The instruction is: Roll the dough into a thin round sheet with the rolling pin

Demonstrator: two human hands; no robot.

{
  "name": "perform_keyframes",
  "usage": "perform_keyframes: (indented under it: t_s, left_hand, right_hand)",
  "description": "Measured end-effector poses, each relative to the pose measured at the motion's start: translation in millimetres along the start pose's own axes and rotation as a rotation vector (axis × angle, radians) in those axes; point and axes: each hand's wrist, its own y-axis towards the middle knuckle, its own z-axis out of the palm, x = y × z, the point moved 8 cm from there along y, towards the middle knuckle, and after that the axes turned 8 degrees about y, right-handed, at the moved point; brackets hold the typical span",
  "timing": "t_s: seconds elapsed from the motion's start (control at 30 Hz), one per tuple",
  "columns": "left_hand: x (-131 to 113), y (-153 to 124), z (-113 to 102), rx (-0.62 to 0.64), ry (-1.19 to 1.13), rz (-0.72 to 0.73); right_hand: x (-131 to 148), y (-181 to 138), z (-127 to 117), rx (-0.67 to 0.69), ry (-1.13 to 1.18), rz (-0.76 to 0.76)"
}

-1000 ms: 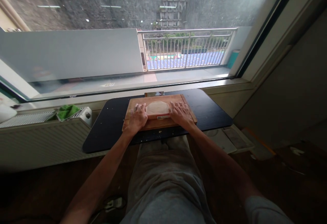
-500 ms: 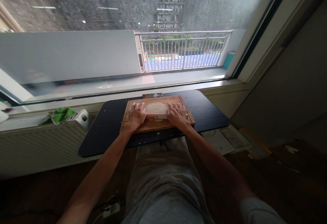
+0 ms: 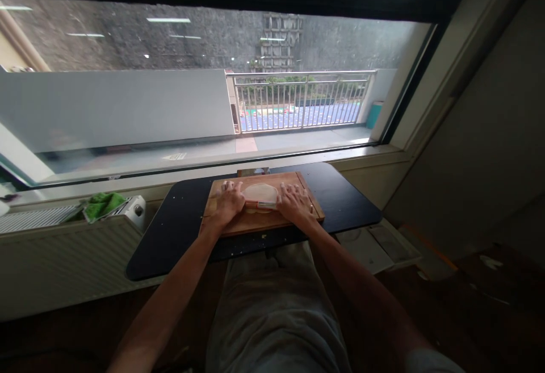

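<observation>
A flattened, pale piece of dough (image 3: 260, 191) lies on a wooden cutting board (image 3: 254, 223). Across the near part of the dough sits a rolling pin (image 3: 252, 204) with a printed label on its middle. My left hand (image 3: 230, 198) is closed over the pin's left end, knuckles up. Over the right end, my right hand (image 3: 293, 200) presses down with its fingers bent forward. Both palms hide the pin's ends, and whitish flour shows on the fingers.
The board rests on a dark table (image 3: 166, 237) dotted with small crumbs, against a window sill. A radiator (image 3: 68, 265) with a green cloth (image 3: 103, 205) on top stands at left. Behind the board lies a small flat item (image 3: 254, 172). A pale box-like object (image 3: 366, 248) sits low at right.
The camera has tilted up a little, so everything sits lower in view. Both hands stay on the rolling pin, which is still on the near part of the dough.
</observation>
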Motion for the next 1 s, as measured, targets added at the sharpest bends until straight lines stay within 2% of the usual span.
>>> perform_keyframes:
  t_s: [0.13, 0.23, 0.37, 0.5, 0.6, 1.0]
  left_hand:
    - [-1.5, 14.8, 0.7, 0.015, -0.046, -0.067]
    - [-4.5, 14.3, -0.6, 0.004, -0.052, -0.045]
    - [-1.8, -3.9, 0.7, -0.013, -0.046, -0.001]
    - [8.5, -26.8, 1.3, -0.038, -0.031, -0.032]
    - [10.7, -34.1, -1.0, -0.051, -0.012, -0.041]
    - [-2.7, 5.9, -6.8, 0.060, 0.024, -0.084]
  right_hand:
    - [-3.7, 6.0, -5.5, 0.049, 0.008, -0.024]
    - [-2.4, 2.4, -8.8, 0.034, 0.037, -0.015]
    - [4.3, -8.7, -7.9, -0.003, 0.055, 0.021]
    - [12.3, -21.9, -6.4, -0.018, 0.065, 0.011]
    - [15.4, -28.1, -6.3, -0.013, 0.059, -0.018]
    - [5.0, 5.6, -14.0, 0.077, 0.071, 0.034]
